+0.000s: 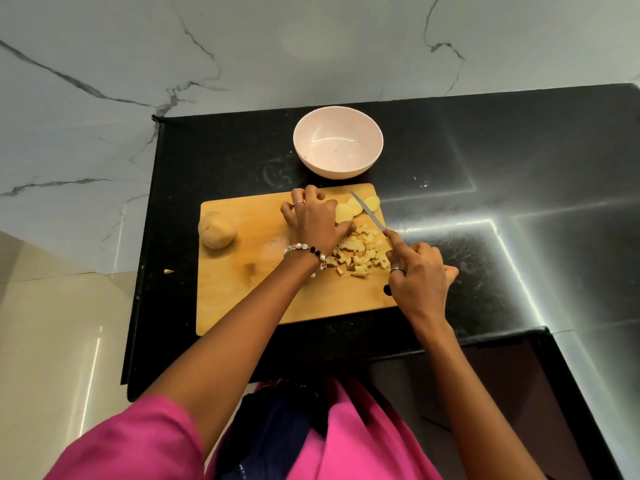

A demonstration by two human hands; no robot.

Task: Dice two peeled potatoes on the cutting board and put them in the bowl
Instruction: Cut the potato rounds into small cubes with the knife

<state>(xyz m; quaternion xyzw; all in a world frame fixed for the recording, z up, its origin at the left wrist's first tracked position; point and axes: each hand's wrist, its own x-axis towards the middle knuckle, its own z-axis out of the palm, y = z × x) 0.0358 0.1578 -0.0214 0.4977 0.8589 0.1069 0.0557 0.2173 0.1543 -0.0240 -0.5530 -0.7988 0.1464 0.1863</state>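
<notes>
- Wooden cutting board [242, 292] flat on the black bench [485, 258], taken here as the landmark for all places.
- Pale pink bowl [337, 142] on the bench just beyond the board's far edge, upright, nothing visible inside.
- Whole peeled potato [217, 229] at the board's left edge, part of it overhanging the bench, well apart from both hands.
- Potato slices [358, 207] near the board's far right corner, overlapping one another, round faces up.
- Heap of diced potato [356, 252] on the right half of the board, between the two hands, nearer than the slices.
- Left hand [313, 221] over the far middle of the board, fingers curled down with tips on or near the wood, thumb side against the nearest slice; hard to tell whether anything is gripped under the palm. Ring on one finger, beaded bracelet [306, 251] at the wrist.
- Right hand [420, 275] at the board's right edge, closed round the handle of a knife [369, 213], forefinger stretched along the handle toward the blade.
- Blade angled from that hand toward the board's far right corner, crossing over the slices, tip past them.
- Small stray potato bit [168, 271] on the bench left of the board.
- Pink sleeve [138, 441] at the near side, below the board.
</notes>
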